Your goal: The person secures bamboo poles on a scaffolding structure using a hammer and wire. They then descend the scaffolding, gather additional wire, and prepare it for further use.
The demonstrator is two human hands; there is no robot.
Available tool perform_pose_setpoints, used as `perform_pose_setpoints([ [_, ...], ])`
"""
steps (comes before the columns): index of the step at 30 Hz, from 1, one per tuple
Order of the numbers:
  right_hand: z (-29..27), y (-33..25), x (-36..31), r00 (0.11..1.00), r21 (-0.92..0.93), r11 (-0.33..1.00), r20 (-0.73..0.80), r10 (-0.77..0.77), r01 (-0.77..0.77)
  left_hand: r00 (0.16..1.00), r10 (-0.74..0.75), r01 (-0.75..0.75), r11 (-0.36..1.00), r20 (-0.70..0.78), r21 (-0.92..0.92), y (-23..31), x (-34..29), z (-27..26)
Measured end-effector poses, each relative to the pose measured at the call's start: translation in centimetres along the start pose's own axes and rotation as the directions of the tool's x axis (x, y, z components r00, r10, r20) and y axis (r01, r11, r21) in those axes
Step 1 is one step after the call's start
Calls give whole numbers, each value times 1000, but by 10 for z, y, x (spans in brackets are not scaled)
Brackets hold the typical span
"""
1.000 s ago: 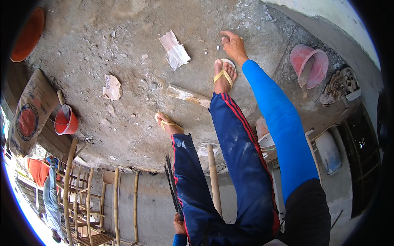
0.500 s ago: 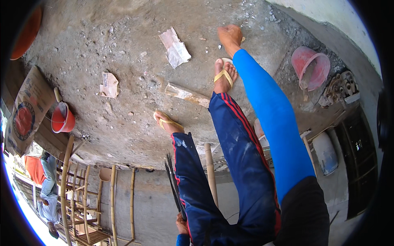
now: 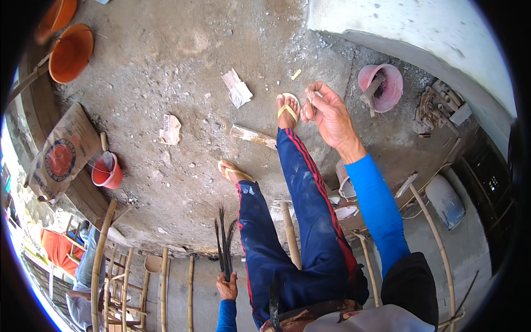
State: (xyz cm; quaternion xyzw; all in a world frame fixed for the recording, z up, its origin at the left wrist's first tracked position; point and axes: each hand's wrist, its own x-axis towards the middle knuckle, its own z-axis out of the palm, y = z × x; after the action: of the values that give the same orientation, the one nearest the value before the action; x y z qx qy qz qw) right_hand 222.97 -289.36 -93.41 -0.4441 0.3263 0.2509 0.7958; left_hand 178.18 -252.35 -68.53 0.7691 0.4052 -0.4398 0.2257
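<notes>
My left hand, beside my left thigh, is closed round the lower end of a bundle of thin black strips. The strips point up and fan apart at the tips; their material cannot be told. My right hand is raised in front of my right foot, with thumb and fingers curled together in a pinch. Something thin may be between those fingertips, but it is too small to make out. Beyond this hand a small yellow piece lies on the dusty ground.
A wooden offcut and torn paper pieces lie before my feet. Pink bucket stands right, by a white wall. At left are a red bucket, a printed sack, orange basins, bamboo poles and another person.
My right hand has come up from the ground and back toward me, its fingers now pinched. The left hand and black strips have come further into view. The head view has shifted.
</notes>
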Motion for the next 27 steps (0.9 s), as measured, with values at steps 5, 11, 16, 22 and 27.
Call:
perform_pose_setpoints([
  [5, 33, -40, -124, 997, -134, 988, 11, -80, 80, 992, -52, 10, 938, -115, -345, -2, 36, -78],
  [11, 120, 26, -323, 858, -699, 548, 190, -477, 459, 926, 350, -374, 786, -144, -492, 69, 30, -158],
  [16, 218, 53, -462, 853, -741, 494, 206, -479, 456, 761, 644, -612, 677, -74, -409, 118, -15, -214],
  [22, 271, 60, -536, 702, -746, 371, 176, -690, 552, 450, 893, -738, 366, -8, -567, 153, -107, -231],
  [27, 269, 61, -575, 522, -789, 156, 230, -821, 594, 339, 940, -789, 303, 32, -534, 160, -152, -214],
])
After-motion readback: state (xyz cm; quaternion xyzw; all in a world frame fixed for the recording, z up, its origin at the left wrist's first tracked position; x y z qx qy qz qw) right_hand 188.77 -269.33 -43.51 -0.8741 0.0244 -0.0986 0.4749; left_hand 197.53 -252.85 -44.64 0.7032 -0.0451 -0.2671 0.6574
